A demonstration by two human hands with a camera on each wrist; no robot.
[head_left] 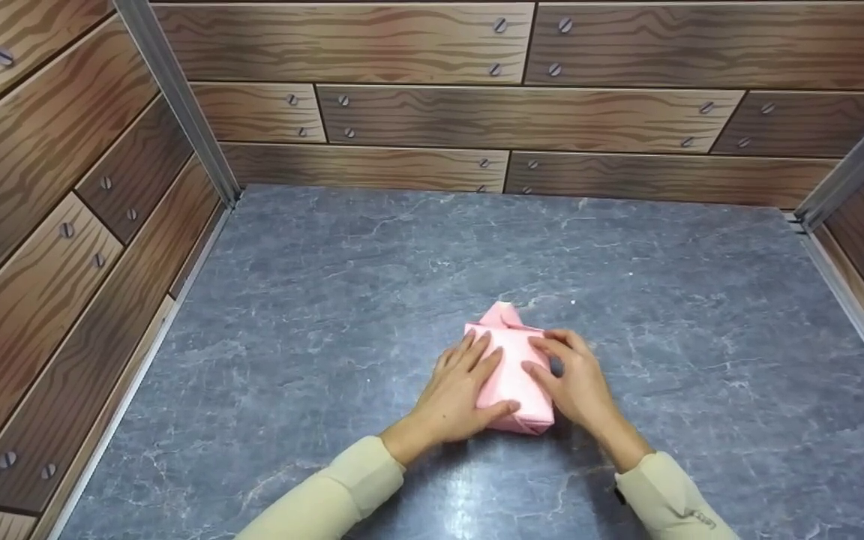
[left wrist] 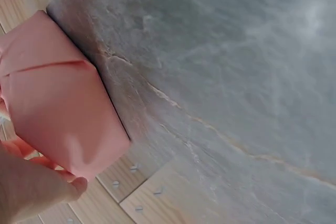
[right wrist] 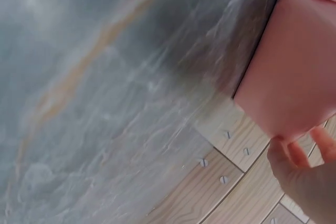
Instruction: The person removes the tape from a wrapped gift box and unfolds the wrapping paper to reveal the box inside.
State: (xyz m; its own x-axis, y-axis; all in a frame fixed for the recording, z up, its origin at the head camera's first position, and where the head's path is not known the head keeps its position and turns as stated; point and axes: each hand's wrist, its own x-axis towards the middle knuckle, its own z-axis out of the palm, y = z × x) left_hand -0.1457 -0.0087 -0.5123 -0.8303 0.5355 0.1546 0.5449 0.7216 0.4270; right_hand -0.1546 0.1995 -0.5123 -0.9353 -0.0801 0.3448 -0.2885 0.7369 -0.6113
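Observation:
A box-shaped parcel wrapped in pink paper (head_left: pixel 516 386) lies on the dark surface. A pointed paper flap (head_left: pixel 502 315) sticks out at its far end, and folds show at its near end. My left hand (head_left: pixel 456 394) rests on the left part of the parcel, its fingers spread along the top and the thumb lying across near the front. On the right edge, my right hand (head_left: pixel 578 379) touches the top with slightly bent fingers and thumb. In the left wrist view a folded end of the pink paper (left wrist: pixel 58 98) shows; the underside is hidden.
The grey-blue marbled tabletop (head_left: pixel 312 300) extends around the parcel. Wood-patterned panels (head_left: pixel 417 112) wall it in at the back and on both sides, with metal corner posts (head_left: pixel 184 97). A few tiny white specks (head_left: pixel 573 302) lie beyond the parcel.

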